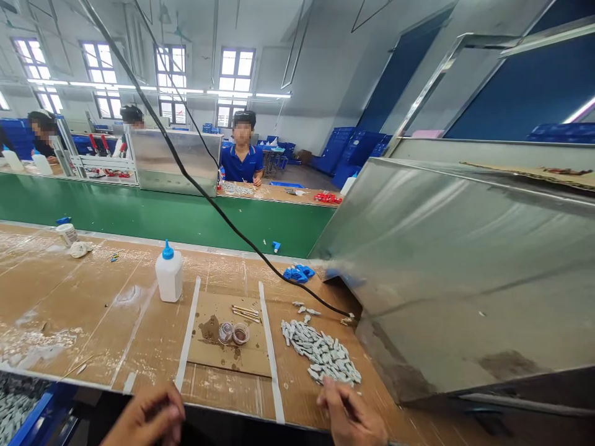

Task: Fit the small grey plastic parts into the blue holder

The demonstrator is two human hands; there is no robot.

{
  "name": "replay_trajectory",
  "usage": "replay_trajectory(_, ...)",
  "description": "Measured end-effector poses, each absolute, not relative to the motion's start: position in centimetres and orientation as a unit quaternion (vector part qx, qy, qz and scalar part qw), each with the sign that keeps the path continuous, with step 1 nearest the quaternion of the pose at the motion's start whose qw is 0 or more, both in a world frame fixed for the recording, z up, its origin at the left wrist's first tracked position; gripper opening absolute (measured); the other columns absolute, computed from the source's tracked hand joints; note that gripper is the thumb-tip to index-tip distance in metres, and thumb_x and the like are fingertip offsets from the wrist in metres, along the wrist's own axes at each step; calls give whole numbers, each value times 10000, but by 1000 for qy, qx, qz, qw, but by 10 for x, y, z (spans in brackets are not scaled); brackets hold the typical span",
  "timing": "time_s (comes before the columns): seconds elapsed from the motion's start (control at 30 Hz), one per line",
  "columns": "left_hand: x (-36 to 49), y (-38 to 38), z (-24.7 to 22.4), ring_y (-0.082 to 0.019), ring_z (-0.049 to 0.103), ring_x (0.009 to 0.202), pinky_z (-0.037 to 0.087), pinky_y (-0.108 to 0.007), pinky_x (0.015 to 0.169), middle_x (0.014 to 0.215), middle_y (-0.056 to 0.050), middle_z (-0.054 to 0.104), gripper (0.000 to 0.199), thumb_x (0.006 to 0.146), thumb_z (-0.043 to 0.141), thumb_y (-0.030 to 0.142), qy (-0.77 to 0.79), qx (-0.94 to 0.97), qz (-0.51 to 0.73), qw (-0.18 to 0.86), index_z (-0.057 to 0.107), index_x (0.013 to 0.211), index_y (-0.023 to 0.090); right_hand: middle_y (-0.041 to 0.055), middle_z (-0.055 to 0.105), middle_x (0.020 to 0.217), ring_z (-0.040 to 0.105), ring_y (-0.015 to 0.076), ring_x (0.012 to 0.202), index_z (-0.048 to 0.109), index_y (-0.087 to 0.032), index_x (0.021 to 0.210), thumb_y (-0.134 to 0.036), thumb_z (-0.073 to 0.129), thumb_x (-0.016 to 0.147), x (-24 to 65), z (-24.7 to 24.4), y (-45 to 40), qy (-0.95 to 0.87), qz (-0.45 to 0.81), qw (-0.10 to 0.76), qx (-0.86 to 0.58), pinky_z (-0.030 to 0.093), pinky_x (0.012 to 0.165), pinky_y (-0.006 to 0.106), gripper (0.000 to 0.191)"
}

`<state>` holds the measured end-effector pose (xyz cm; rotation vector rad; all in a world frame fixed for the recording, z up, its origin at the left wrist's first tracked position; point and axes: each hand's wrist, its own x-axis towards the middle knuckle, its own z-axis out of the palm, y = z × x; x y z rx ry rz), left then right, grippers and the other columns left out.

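Note:
At the bottom right my right hand point(353, 414) is at the near edge of a pile of small pale grey pieces point(323, 352), its fingers curled together; whether a piece is between them is hidden. My left hand point(151, 416) hovers by the table's front edge, fingers bent, with nothing visible in it. Between white tape strips lies a cardboard sheet point(209, 359) with dark stains. It carries two small round cups point(233, 333) and several thin sticks point(246, 313). A white bottle with a blue cap point(169, 272) stands upright behind the sheet, to its left.
A large metal box point(465, 279) bounds the right side. A black cable point(223, 214) hangs across the view down to the table. Blue pieces point(299, 273) lie behind the pile. A blue crate point(35, 415) is at lower left. Across the green belt point(186, 217) sits a person point(242, 155).

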<state>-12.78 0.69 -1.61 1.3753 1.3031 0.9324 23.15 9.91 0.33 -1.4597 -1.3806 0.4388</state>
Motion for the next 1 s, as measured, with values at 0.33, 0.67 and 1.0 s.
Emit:
replay_trajectory(0.33, -212, 173, 73, -344, 670, 1155, 549, -444, 975, 1250, -128, 728, 785, 539, 940, 439, 588, 499, 540, 336, 638, 1218, 187, -7, 571, 528, 552, 161, 495, 577, -212, 547, -744, 574, 852, 225, -7, 89, -500, 241, 528, -642, 459, 568, 253, 614)
replay_trajectory(0.67, -223, 185, 55, -404, 692, 1136, 546, -528, 1004, 1154, -176, 786, 770, 466, 976, 457, 600, 461, 556, 344, 683, 1100, 134, 3, 593, 540, 576, 155, 498, 599, -196, 571, -744, 551, 862, 230, -19, 94, -497, 236, 541, -636, 468, 553, 232, 622)
replay_trajectory(1.0, -225, 190, 43, -397, 692, 1125, 535, -529, 1016, 1124, -173, 790, 810, 419, 987, 414, 586, 426, 606, 328, 698, 1112, 111, 14, 625, 561, 592, 165, 505, 625, -200, 576, -752, 533, 870, 234, -14, 92, -520, 233, 521, -636, 477, 567, 248, 632)
